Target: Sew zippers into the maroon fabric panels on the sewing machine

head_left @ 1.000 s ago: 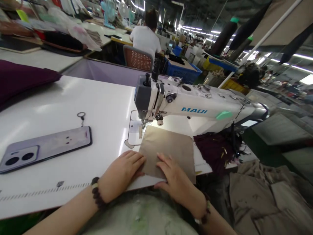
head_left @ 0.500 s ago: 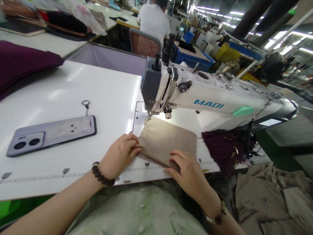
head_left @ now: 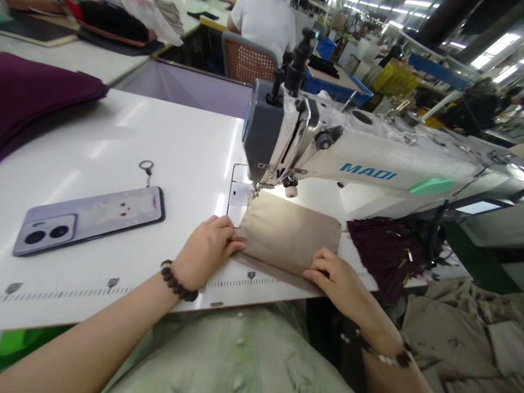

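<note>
A beige fabric piece (head_left: 292, 229) lies flat on the white sewing table, its far left corner under the needle area of the sewing machine (head_left: 278, 136). My left hand (head_left: 213, 245) pinches the fabric's left edge between thumb and fingers. At the near right corner, my right hand (head_left: 331, 270) has thumb and fingers closed on the edge. The edge between the hands runs nearly straight, just beyond the ruler marks printed on the table.
Left on the table lies a phone (head_left: 92, 218) with a key ring. Dark purple fabric (head_left: 45, 98) sits at far left; purple pieces with zippers (head_left: 393, 251) lie right. Beige cloth (head_left: 454, 327) is heaped lower right. A person (head_left: 264, 27) sits beyond the machine.
My right hand has moved right along the near edge to the corner and now pinches it. The fabric's near edge looks straighter. My left hand keeps its hold; the view has shifted slightly.
</note>
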`<state>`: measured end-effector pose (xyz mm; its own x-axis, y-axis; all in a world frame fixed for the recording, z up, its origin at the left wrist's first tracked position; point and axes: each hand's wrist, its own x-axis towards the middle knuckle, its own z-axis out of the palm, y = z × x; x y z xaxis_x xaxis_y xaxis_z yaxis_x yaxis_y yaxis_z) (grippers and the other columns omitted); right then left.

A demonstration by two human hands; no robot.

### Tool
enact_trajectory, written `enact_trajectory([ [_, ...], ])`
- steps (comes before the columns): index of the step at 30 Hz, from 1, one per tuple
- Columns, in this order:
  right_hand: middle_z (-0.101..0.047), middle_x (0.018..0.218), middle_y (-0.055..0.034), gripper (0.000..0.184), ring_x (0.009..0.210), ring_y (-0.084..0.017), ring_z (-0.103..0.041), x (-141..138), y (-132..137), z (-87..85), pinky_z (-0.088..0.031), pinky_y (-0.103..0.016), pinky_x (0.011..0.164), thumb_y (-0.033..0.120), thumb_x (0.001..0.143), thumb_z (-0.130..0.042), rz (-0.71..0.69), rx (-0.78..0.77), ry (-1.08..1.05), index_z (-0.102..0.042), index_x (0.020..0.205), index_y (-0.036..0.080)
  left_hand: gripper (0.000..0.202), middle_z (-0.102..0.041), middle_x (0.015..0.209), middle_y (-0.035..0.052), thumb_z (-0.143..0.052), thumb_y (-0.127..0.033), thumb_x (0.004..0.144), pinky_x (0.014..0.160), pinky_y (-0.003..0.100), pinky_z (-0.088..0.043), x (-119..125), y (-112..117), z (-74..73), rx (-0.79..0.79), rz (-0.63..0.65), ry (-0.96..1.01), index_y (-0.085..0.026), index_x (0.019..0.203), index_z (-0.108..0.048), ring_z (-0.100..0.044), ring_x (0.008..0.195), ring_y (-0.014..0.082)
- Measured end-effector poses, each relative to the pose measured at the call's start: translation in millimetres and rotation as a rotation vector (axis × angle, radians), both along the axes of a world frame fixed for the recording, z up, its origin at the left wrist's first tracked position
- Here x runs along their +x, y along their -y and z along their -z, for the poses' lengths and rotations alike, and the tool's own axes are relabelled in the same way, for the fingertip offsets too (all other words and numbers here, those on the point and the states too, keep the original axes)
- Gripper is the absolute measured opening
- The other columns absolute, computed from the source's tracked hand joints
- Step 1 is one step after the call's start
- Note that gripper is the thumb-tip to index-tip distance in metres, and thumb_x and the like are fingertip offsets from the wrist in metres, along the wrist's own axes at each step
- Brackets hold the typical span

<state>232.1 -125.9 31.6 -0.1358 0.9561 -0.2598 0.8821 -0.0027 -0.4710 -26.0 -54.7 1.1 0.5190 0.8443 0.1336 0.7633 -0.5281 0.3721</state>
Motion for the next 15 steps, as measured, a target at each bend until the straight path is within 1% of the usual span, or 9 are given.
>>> enact_trajectory([
  [2, -0.051, 0.074, 0.0009, 0.031, 0.066, -0.009, -0.052, 4.1, 1.3, 4.6, -0.039, -0.020, 0.062, 0.027, 0.085, -0.050, 0.024, 0.027, -0.007, -0.057, 0.057, 0.016, 0.023, -0.056, 0.075, 0.0034, -0.062, -0.030, 0.080, 0.067, 0.030, -0.047, 0.2, -2.9, 0.7, 0.015, 0.023, -0.024, -0.015, 0.063, -0.059, -0.050, 0.073, 0.0171],
  [4, -0.051, 0.070, 0.0000, 0.036, 0.062, -0.010, -0.052, 1.3, 0.9, 7.1, -0.038, -0.022, 0.058, 0.030, 0.086, -0.049, 0.055, 0.058, 0.153, -0.055, 0.053, 0.016, 0.024, -0.055, 0.074, 0.0037, -0.060, -0.031, 0.081, 0.067, 0.030, -0.046, 1.2, -5.0, 1.4, 0.042, 0.055, -0.063, -0.015, 0.063, -0.058, -0.050, 0.072, 0.0173],
  [6, -0.053, 0.070, -0.0013, 0.031, 0.059, -0.013, -0.052, -6.2, -0.8, 6.5, -0.036, -0.025, 0.053, 0.031, 0.084, -0.052, 0.063, 0.082, 0.369, -0.057, 0.058, 0.016, 0.026, -0.055, 0.074, 0.0047, -0.056, -0.032, 0.084, 0.065, 0.032, -0.044, 2.2, -4.2, 1.4, 0.108, 0.072, -0.101, -0.015, 0.065, -0.057, -0.049, 0.071, 0.0184],
  [7, -0.055, 0.073, -0.0022, 0.023, 0.059, -0.014, -0.053, -10.4, -1.9, 5.1, -0.036, -0.025, 0.051, 0.030, 0.083, -0.053, 0.047, 0.104, 0.457, -0.060, 0.065, 0.017, 0.025, -0.055, 0.077, 0.0056, -0.052, -0.032, 0.086, 0.064, 0.032, -0.043, 2.5, -2.5, 0.8, 0.161, 0.076, -0.117, -0.014, 0.069, -0.058, -0.049, 0.072, 0.0190],
  [8, -0.057, 0.080, -0.0037, 0.013, 0.062, -0.015, -0.055, -14.6, -3.1, 3.1, -0.038, -0.026, 0.052, 0.026, 0.082, -0.054, 0.000, 0.144, 0.514, -0.062, 0.077, 0.018, 0.025, -0.056, 0.081, 0.0066, -0.047, -0.031, 0.089, 0.065, 0.033, -0.042, 2.4, 0.0, -0.1, 0.219, 0.095, -0.135, -0.014, 0.075, -0.059, -0.049, 0.073, 0.0196],
  [9, -0.059, 0.091, -0.0057, 0.013, 0.066, -0.016, -0.057, -18.4, -4.4, 0.9, -0.040, -0.026, 0.054, 0.020, 0.081, -0.054, -0.082, 0.200, 0.538, -0.062, 0.091, 0.020, 0.025, -0.056, 0.085, 0.0074, -0.041, -0.027, 0.091, 0.066, 0.033, -0.042, 1.9, 2.9, -1.4, 0.276, 0.142, -0.150, -0.014, 0.081, -0.060, -0.049, 0.075, 0.0199],
  [11, -0.052, 0.119, -0.0084, 0.042, 0.078, -0.018, -0.059, -25.4, -7.9, -3.4, -0.045, -0.028, 0.062, 0.008, 0.080, -0.048, -0.316, 0.309, 0.528, -0.052, 0.117, 0.028, 0.029, -0.057, 0.093, 0.0079, -0.031, -0.019, 0.094, 0.070, 0.034, -0.040, 0.0, 7.9, -5.0, 0.349, 0.289, -0.186, -0.014, 0.093, -0.059, -0.050, 0.079, 0.0197],
  [13, -0.038, 0.137, -0.0081, 0.057, 0.086, -0.019, -0.058, -32.7, -13.3, -6.0, -0.048, -0.030, 0.066, 0.003, 0.079, -0.041, -0.530, 0.334, 0.490, -0.042, 0.128, 0.033, 0.030, -0.057, 0.100, 0.0078, -0.029, -0.013, 0.093, 0.075, 0.034, -0.039, -1.5, 7.9, -9.1, 0.354, 0.403, -0.246, -0.013, 0.102, -0.058, -0.050, 0.083, 0.0196],
  [15, -0.031, 0.141, -0.0112, 0.057, 0.082, -0.018, -0.060, -41.3, -21.3, -5.7, -0.049, -0.028, 0.063, 0.003, 0.079, -0.037, -0.623, 0.277, 0.464, -0.040, 0.130, 0.027, 0.030, -0.056, 0.109, 0.0087, -0.033, -0.012, 0.091, 0.079, 0.035, -0.038, -0.6, 0.1, -12.8, 0.338, 0.392, -0.314, -0.013, 0.111, -0.055, -0.050, 0.089, 0.0208],
])
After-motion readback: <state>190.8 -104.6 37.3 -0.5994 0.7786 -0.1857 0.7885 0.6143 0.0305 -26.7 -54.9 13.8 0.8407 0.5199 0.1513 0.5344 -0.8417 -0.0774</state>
